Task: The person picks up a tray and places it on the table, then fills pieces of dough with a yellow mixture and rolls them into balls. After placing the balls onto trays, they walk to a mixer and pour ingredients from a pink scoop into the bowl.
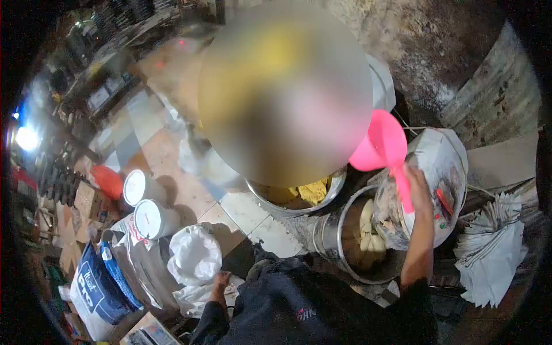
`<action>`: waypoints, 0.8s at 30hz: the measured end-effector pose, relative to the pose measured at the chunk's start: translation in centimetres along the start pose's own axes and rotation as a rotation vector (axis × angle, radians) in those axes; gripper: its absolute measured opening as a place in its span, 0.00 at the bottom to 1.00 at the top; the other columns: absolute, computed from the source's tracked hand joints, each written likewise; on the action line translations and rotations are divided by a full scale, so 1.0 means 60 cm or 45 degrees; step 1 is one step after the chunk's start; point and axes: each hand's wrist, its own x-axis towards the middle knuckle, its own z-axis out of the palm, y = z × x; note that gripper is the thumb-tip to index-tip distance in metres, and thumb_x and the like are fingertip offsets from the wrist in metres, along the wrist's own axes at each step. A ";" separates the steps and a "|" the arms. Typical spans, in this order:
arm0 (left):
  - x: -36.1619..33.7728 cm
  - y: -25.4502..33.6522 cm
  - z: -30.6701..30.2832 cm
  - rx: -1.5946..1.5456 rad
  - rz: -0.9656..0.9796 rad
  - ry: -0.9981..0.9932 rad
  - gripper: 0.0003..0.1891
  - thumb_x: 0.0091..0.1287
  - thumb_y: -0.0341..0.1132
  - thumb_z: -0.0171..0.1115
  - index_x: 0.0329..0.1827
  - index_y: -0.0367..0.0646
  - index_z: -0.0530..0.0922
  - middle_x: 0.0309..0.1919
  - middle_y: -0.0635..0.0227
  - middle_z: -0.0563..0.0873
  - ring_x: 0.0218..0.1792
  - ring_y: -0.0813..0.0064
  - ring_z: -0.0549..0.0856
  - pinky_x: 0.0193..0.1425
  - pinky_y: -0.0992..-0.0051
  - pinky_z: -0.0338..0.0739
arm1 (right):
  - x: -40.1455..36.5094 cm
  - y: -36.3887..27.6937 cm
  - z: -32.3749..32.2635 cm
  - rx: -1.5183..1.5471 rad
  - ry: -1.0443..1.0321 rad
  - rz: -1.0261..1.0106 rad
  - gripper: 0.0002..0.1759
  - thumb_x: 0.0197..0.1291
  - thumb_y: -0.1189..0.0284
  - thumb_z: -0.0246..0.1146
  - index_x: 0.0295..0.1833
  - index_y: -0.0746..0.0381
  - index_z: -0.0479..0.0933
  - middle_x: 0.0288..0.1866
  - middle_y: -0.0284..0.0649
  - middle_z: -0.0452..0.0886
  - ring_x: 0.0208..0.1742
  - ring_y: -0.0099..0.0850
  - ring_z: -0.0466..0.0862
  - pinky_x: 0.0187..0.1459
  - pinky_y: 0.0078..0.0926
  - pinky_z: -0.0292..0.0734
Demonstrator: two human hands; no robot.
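My right hand (415, 183) is closed around the handle of a pink plastic dipper (379, 141). The dipper is raised on the right, its bowl reaching the edge of a large blurred area. Below it stands a metal pot (343, 253) with pale yellow pieces (371, 236) inside. Left of that pot, a wide metal basin (276, 208) contains a yellow mass (313, 191); the blur hides most of it. Down by my side, my left hand (221, 280) looks curled beside an open white sack (195, 253). Whether it grips anything is hidden.
Two white buckets (150, 218) stand at left near a blue-and-white printed bag (95, 293). An orange-red bag (107, 181) lies behind them. At right, a plastic-covered container (445, 158) bears a small red object (444, 200), beside a stack of white sheets (489, 250).
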 end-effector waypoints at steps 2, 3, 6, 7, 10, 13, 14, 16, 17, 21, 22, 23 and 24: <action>0.011 -0.110 -0.003 -0.224 -0.142 -0.042 0.16 0.65 0.46 0.61 0.34 0.40 0.83 0.23 0.62 0.84 0.25 0.63 0.83 0.28 0.67 0.74 | 0.068 -0.038 0.024 0.028 -0.009 -0.012 0.29 0.68 0.47 0.51 0.40 0.63 0.80 0.17 0.31 0.72 0.12 0.20 0.70 0.14 0.19 0.64; -0.027 -0.099 -0.041 -0.377 -0.209 -0.134 0.15 0.65 0.44 0.62 0.33 0.39 0.82 0.19 0.65 0.81 0.19 0.69 0.80 0.20 0.71 0.71 | 0.099 -0.060 0.036 0.065 -0.092 0.013 0.29 0.68 0.47 0.50 0.41 0.64 0.80 0.17 0.30 0.72 0.11 0.20 0.69 0.13 0.19 0.64; -0.058 -0.169 -0.065 -0.822 -0.529 -0.056 0.15 0.66 0.46 0.63 0.33 0.41 0.79 0.22 0.71 0.78 0.18 0.77 0.74 0.17 0.76 0.64 | 0.207 -0.083 0.075 0.119 -0.028 0.066 0.29 0.68 0.48 0.51 0.40 0.66 0.79 0.16 0.30 0.71 0.10 0.21 0.69 0.12 0.18 0.64; -0.062 -0.184 -0.081 -0.837 -0.539 -0.038 0.15 0.66 0.46 0.63 0.33 0.41 0.79 0.22 0.71 0.78 0.18 0.77 0.74 0.17 0.76 0.64 | 0.240 -0.090 0.088 0.139 -0.006 0.084 0.29 0.68 0.48 0.51 0.40 0.66 0.78 0.15 0.30 0.70 0.10 0.21 0.69 0.12 0.18 0.65; -0.060 -0.210 -0.107 -0.757 -0.765 0.001 0.13 0.66 0.43 0.62 0.37 0.39 0.81 0.21 0.69 0.78 0.17 0.75 0.76 0.17 0.76 0.65 | 0.336 -0.088 0.118 0.184 0.038 0.134 0.26 0.68 0.52 0.53 0.42 0.67 0.78 0.17 0.31 0.71 0.12 0.22 0.68 0.14 0.22 0.64; -0.007 -0.221 -0.124 -0.780 -0.736 0.048 0.13 0.64 0.41 0.63 0.38 0.38 0.82 0.20 0.71 0.78 0.16 0.76 0.76 0.16 0.75 0.64 | 0.421 -0.068 0.132 0.193 0.017 0.148 0.22 0.67 0.54 0.54 0.41 0.65 0.78 0.17 0.31 0.71 0.12 0.22 0.68 0.14 0.23 0.62; 0.020 -0.222 -0.130 -0.803 -0.743 0.061 0.13 0.64 0.41 0.63 0.38 0.38 0.82 0.20 0.71 0.78 0.16 0.76 0.76 0.16 0.75 0.64 | 0.447 -0.060 0.133 0.171 0.009 0.162 0.20 0.67 0.55 0.54 0.40 0.63 0.78 0.16 0.30 0.71 0.12 0.22 0.68 0.14 0.23 0.62; 0.077 -0.218 -0.144 -1.133 -0.514 0.160 0.16 0.56 0.44 0.65 0.28 0.35 0.82 0.16 0.65 0.80 0.17 0.74 0.78 0.24 0.69 0.73 | 0.491 -0.036 0.135 0.228 0.062 0.097 0.18 0.66 0.55 0.56 0.40 0.59 0.78 0.16 0.30 0.70 0.12 0.22 0.67 0.13 0.23 0.61; 0.109 -0.207 -0.155 -1.152 -0.519 0.174 0.16 0.56 0.44 0.65 0.28 0.35 0.82 0.16 0.65 0.80 0.17 0.74 0.78 0.24 0.69 0.73 | 0.506 -0.032 0.129 0.248 0.055 0.138 0.17 0.66 0.56 0.57 0.38 0.58 0.79 0.16 0.30 0.70 0.12 0.22 0.67 0.13 0.23 0.61; 0.239 -0.128 -0.231 -0.732 -0.445 0.243 0.15 0.56 0.43 0.65 0.31 0.36 0.83 0.19 0.65 0.83 0.21 0.75 0.80 0.28 0.71 0.75 | 0.505 -0.045 0.146 0.135 0.164 0.183 0.16 0.64 0.55 0.59 0.34 0.57 0.79 0.17 0.31 0.72 0.13 0.23 0.69 0.15 0.23 0.63; 0.257 -0.113 -0.260 -0.702 -0.389 0.260 0.15 0.57 0.43 0.65 0.31 0.37 0.84 0.20 0.64 0.84 0.23 0.75 0.82 0.31 0.71 0.76 | 0.520 -0.031 0.131 0.119 0.156 0.178 0.17 0.64 0.55 0.59 0.34 0.57 0.79 0.17 0.31 0.72 0.14 0.24 0.70 0.15 0.24 0.63; 0.302 -0.144 -0.259 -0.753 -0.334 0.301 0.16 0.57 0.45 0.66 0.33 0.38 0.86 0.27 0.59 0.88 0.31 0.69 0.86 0.39 0.70 0.79 | 0.523 -0.021 0.113 0.108 0.128 0.213 0.19 0.64 0.54 0.59 0.33 0.59 0.80 0.18 0.32 0.73 0.15 0.25 0.70 0.18 0.25 0.65; 0.320 -0.124 -0.290 -0.629 -0.373 0.293 0.17 0.57 0.46 0.66 0.35 0.39 0.86 0.30 0.58 0.88 0.35 0.66 0.87 0.43 0.69 0.79 | 0.532 -0.017 0.103 -0.110 0.263 0.194 0.23 0.63 0.52 0.59 0.33 0.64 0.81 0.21 0.36 0.77 0.18 0.27 0.73 0.21 0.29 0.67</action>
